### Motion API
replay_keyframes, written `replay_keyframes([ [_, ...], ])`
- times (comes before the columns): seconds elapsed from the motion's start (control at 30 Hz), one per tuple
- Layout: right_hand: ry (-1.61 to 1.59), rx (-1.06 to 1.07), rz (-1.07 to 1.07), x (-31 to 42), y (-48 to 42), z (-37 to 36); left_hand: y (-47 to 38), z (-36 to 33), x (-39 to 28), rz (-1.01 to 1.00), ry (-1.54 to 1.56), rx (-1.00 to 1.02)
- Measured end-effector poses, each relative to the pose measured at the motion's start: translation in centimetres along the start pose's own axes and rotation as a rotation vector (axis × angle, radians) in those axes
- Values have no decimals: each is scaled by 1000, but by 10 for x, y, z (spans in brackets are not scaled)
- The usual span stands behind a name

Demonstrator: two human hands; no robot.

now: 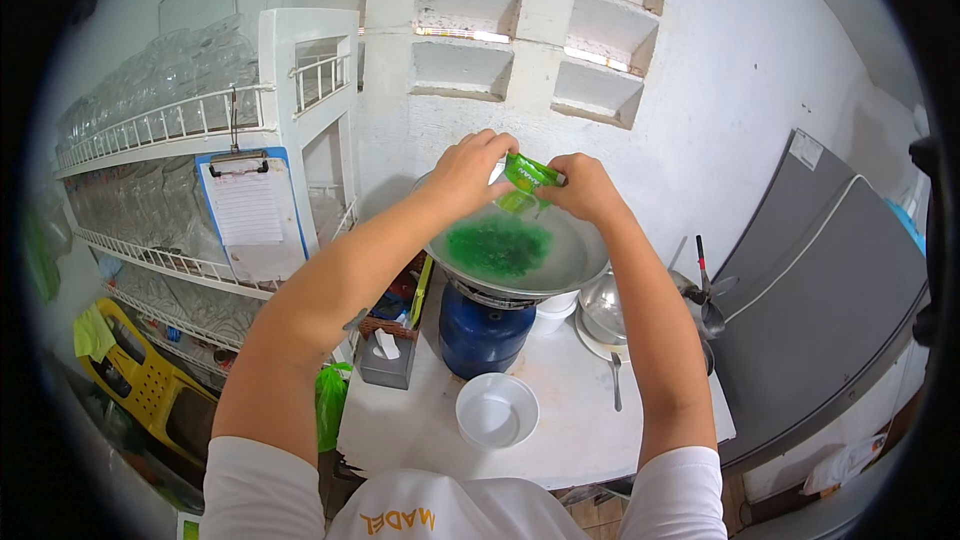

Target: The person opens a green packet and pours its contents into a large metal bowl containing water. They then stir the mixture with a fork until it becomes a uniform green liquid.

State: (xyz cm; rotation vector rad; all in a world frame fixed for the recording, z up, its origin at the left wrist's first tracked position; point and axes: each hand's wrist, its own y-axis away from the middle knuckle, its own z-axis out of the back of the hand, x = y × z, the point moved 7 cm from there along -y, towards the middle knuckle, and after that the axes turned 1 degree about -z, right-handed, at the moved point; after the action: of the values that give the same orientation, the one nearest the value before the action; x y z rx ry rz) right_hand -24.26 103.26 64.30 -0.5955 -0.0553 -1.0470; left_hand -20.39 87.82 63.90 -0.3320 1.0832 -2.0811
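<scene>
Both my left hand [474, 171] and my right hand [583, 185] pinch a green printed sachet [527, 174], one at each side. They hold it tilted above a wide metal pan [577, 259]. Inside the pan is a pale, cloudy liquid, and a dark green patch of powder [498, 246] spreads over its left half. The pan rests on a burner [491, 298] mounted on top of a blue gas cylinder [482, 334]. The sachet's opening is hard to make out.
On the white table [405, 427] are a white plastic bowl [497, 411], a grey tissue box [387, 358], a spoon [616, 382] and a metal pot [602, 307]. Shelves of glass jars [150, 202] with a hanging clipboard [251, 210] rise at left. A grey refrigerator [817, 300] stands right.
</scene>
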Motion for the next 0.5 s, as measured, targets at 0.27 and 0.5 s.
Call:
replay_keyframes([
  [0.27,-33,-84,133,-1,3,-2,-3,-8,-15,69,-10,10],
  [0.5,-235,168,-19,-3,7,-11,5,-18,0,8,-22,129],
])
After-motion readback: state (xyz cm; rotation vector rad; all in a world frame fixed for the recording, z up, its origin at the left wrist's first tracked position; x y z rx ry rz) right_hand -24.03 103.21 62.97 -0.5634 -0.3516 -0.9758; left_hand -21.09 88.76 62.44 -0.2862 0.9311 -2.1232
